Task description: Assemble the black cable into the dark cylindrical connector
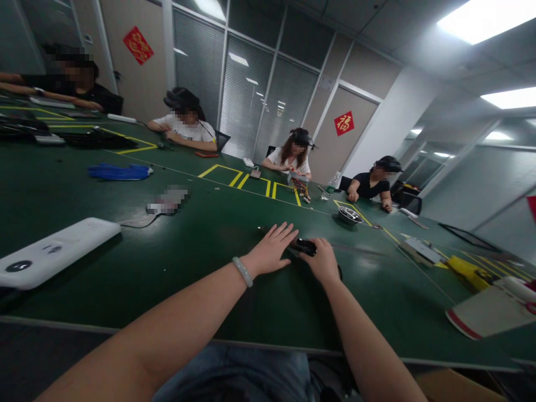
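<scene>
Two hands working left of the metal bowl (350, 216): right hand (325, 262) is gripping a black object (307, 246), its exposed end pointing toward the left hand (271, 251), which is spreading flat, holding nothing visible; long axis unclear, partly hidden.

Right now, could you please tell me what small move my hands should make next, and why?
I would probably bring the left hand in to steady the black object: the right hand already grips it, while the left is open beside it, fingers spread. Whether the left touches it is hard to tell.
</scene>
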`<action>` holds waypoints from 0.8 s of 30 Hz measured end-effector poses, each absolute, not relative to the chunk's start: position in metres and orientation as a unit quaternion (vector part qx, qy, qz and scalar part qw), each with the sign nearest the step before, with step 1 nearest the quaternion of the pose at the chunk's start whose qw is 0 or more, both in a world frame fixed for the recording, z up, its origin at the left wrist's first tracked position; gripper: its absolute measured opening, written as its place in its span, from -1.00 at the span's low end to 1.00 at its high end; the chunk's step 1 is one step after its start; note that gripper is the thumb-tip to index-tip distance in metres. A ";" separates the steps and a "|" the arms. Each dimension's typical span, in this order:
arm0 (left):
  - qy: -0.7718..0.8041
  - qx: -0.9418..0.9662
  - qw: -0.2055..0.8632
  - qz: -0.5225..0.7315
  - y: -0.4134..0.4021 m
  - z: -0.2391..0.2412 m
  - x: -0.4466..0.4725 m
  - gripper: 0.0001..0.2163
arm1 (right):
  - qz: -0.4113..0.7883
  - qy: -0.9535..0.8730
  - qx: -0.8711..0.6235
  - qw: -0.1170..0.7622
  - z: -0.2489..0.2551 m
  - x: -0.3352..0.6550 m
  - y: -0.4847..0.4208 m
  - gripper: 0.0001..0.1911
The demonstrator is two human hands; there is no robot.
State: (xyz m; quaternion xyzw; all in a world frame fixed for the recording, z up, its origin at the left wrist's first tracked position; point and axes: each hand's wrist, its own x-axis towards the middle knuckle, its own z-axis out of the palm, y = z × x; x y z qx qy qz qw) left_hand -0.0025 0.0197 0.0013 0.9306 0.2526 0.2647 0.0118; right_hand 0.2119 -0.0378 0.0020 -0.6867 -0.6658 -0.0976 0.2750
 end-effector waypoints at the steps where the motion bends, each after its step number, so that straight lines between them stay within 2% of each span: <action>1: 0.250 0.930 0.006 0.271 0.020 0.003 -0.004 -0.26 | -0.091 -0.685 -0.667 0.279 0.000 0.199 -0.036 -0.63; 6: 0.267 0.941 0.072 0.197 0.033 0.006 -0.018 -0.45 | -0.023 -0.746 -0.604 0.279 -0.002 0.165 -0.037 -0.62; 10: 0.290 0.935 0.084 0.186 0.038 0.010 -0.024 -0.54 | 0.043 -0.746 -0.603 0.278 0.007 0.184 -0.044 -0.33; 12: 0.287 0.935 0.081 0.191 0.039 0.011 -0.025 -0.54 | 0.057 -0.726 -0.618 0.296 0.012 0.205 -0.048 -0.27; 17: 0.311 0.927 0.086 0.189 0.051 0.011 -0.037 -0.55 | 0.161 -0.688 -0.649 0.282 0.014 0.248 -0.058 -0.52; 24: 0.319 0.927 0.110 0.161 0.067 0.016 -0.053 -0.58 | 0.225 -0.711 -0.636 0.199 0.008 0.237 -0.058 -0.56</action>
